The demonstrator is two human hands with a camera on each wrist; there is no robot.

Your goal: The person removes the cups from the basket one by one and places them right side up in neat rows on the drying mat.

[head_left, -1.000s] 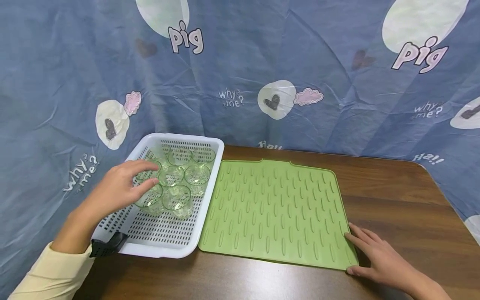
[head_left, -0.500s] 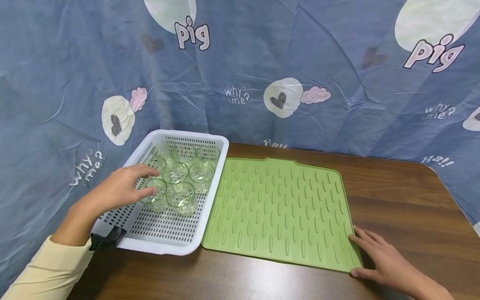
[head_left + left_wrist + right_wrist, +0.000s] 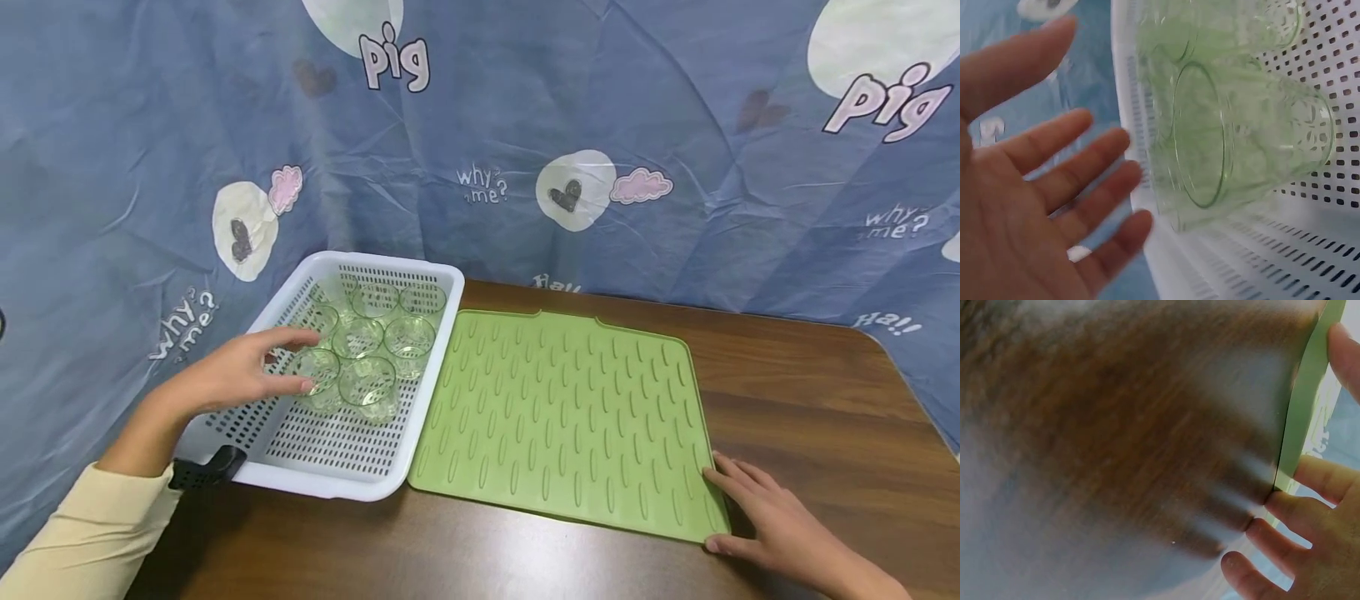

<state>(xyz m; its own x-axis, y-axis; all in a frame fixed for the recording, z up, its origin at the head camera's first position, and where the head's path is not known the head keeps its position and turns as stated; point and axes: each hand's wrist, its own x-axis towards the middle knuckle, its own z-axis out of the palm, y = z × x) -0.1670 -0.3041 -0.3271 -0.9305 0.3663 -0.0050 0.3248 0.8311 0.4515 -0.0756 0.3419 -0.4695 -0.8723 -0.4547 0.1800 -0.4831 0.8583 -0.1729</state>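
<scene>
In the head view several clear green-tinted drinking glasses stand upright inside a white perforated basket (image 3: 424, 400) at the left. My left hand (image 3: 228, 371) hovers over the basket's left side, its thumb and fingers spread near the rim of the front left glass (image 3: 315, 371). The left wrist view shows its fingers (image 3: 1094, 156) apart from a glass (image 3: 1266, 131). A green ribbed mat (image 3: 562, 417) lies flat to the right of the basket. My right hand (image 3: 780, 525) rests at the mat's near right corner, fingertips touching its edge.
A brown wood-grain table (image 3: 817, 400) bears the basket and the mat. Behind it hangs a blue printed cloth (image 3: 480, 108), which also runs down the left side. The mat's left edge lies close along the basket. A black band (image 3: 210, 468) sits on the left wrist.
My left hand has shifted slightly, and its fingers now overlap the front left glass in the head view. The head view has turned a little. The right hand stays at the mat's corner.
</scene>
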